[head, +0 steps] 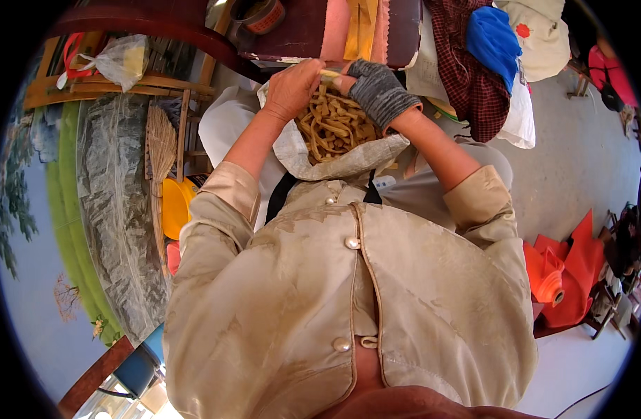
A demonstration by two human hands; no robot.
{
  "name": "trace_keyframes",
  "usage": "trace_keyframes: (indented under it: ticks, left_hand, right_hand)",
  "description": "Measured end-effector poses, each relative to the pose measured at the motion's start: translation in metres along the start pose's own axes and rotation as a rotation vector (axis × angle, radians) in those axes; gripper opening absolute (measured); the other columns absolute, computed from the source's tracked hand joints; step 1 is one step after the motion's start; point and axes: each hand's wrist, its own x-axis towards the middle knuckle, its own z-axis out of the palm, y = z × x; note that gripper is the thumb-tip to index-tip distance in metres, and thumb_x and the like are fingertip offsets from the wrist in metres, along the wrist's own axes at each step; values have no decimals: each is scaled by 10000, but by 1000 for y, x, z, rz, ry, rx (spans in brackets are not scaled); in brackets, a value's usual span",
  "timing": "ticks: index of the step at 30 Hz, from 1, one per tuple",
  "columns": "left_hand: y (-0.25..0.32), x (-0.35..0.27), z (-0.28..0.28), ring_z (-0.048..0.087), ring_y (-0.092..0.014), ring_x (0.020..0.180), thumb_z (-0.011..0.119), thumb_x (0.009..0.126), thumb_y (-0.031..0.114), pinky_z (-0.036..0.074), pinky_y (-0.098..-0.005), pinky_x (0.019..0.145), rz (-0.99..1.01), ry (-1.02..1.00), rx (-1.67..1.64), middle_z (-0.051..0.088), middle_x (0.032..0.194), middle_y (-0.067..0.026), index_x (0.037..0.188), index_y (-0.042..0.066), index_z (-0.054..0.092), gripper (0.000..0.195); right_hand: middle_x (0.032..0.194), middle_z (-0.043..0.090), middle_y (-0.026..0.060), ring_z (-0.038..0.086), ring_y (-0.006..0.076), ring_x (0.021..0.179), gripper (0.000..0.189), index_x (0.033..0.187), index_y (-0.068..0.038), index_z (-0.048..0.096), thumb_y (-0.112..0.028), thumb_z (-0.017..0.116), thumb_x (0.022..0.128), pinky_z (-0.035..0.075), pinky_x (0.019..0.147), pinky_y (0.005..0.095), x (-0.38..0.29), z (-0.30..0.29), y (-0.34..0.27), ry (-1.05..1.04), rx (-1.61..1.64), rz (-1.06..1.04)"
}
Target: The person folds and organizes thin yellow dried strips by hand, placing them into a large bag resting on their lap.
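My bare left hand (295,86) pinches one end of a short pale yellow piece (329,73). The other end is between the fingers of my right hand (375,86), which wears a grey fingerless knit glove. Both hands are above a woven sack (346,163) with its rim rolled down, set between my knees. Inside it lies a heap of dried brown root-like strips (333,125). Just beyond my fingers, a wooden board with a narrow dark slot or blade (359,26) rests on a pink towel (335,31).
The towel lies on a dark red stool or bench top (299,44), beside a cup (263,18). Checked cloth (456,63) and a blue cloth bundle (493,44) are at the right. At the left are a straw broom (161,139), a yellow container (175,209) and a wooden rack (181,131).
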Motion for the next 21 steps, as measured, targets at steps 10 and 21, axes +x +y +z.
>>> trace_keyframes:
  ticks: [10,21]
  left_hand:
    - [8,60,-2,343,-31,570,486,923,234,372,-194,544,-665,-125,-1272,398,691,70,1043,99,538,188]
    - [-12,80,32,523,-47,685,523,873,224,433,-220,628,-559,-32,-724,587,759,29,953,69,609,195]
  right_hand:
    - [688,560,168,555,305,640,356,788,-22,596,-365,523,845,442,618,399,37,-35,39,136,-374,187]
    - [780,597,149,603,291,767,175,921,-109,621,-211,496,853,489,669,409,51,-26,70,106,-684,98]
